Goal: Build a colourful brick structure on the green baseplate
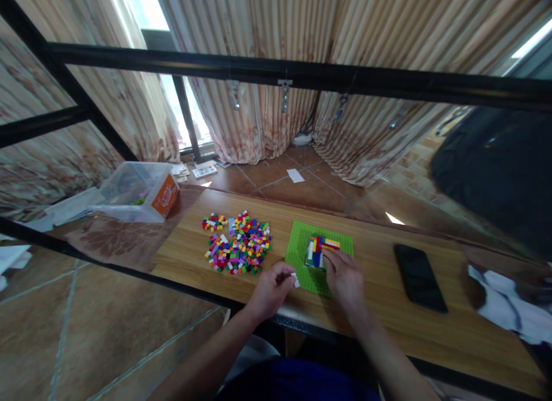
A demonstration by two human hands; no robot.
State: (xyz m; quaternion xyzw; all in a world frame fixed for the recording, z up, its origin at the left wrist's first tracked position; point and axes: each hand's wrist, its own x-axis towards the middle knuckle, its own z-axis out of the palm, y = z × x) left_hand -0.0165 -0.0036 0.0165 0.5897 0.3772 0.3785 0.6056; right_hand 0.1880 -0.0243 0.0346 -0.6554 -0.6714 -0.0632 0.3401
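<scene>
A green baseplate (pixel 297 240) lies on the wooden table, bearing a low block of bricks (pixel 317 246) in red, blue, white and yellow. My right hand (pixel 345 277) is over the block's right side, its fingers closed and touching the top. Whether a brick sits between those fingertips is hidden. At the plate's left front edge, my left hand (pixel 273 289) pinches a small white toy brick (pixel 295 279) between thumb and forefinger. Left of the plate spreads a pile of loose bricks (pixel 239 246) in many colours.
A black phone (pixel 420 277) lies to the right, with crumpled white paper (pixel 509 303) beyond it. At the far left stands a clear plastic bin (pixel 133 188) with an orange label. A black metal bar (pixel 276 68) crosses in front of the curtains.
</scene>
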